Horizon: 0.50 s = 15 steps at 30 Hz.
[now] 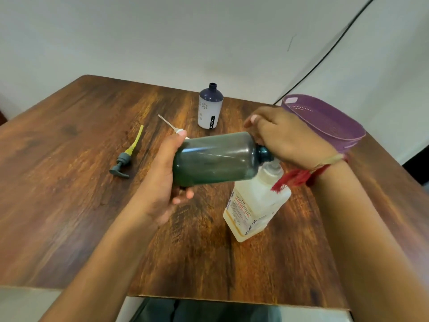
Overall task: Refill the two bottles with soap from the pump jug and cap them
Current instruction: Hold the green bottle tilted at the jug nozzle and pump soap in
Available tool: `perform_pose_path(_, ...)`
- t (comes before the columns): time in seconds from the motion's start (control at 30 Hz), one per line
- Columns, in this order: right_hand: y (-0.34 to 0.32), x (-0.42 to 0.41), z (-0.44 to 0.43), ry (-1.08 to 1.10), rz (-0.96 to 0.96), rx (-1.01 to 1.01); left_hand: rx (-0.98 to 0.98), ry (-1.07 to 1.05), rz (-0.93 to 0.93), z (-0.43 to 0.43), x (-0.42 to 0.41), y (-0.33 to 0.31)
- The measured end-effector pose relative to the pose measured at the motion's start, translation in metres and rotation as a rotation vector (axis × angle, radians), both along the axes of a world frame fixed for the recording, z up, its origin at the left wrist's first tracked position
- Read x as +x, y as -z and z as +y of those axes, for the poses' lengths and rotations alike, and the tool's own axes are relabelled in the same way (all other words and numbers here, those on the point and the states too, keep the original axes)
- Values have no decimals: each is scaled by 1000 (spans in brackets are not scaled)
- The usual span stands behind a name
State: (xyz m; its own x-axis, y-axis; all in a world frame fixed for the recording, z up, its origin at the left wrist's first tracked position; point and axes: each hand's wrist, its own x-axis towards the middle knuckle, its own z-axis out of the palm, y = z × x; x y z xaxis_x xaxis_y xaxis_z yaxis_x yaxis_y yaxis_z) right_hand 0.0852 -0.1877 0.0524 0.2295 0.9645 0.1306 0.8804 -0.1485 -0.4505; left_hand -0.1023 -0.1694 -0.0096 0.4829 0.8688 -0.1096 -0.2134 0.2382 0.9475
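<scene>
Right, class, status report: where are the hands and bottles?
Left grip holds green bottle sideways, mouth at jug pump. Right grip over pump. White bottle uncapped, behind. Grey cap lies left, clear.

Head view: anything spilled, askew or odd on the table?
No spill visible. The dark green translucent plastic bottle lies nearly horizontal in the left hand, neck at the pale plastic pump jug, as filling needs. A grey pump cap with yellow tube and a white pump cap lie loose on the wooden table.
</scene>
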Motion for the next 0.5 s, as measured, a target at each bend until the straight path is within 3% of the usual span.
perform_pose_path(0.23, 15, -4, -4, 8, 389, 37, 23, 142, -74, 15, -10, 6)
perform_pose_path(0.37, 3, -5, -2, -65, 403, -53, 0, 288, -216, 15, -18, 6)
perform_pose_path(0.5, -13, -3, 6, -150, 257, -204, 3, 317, -326, 11, -21, 7)
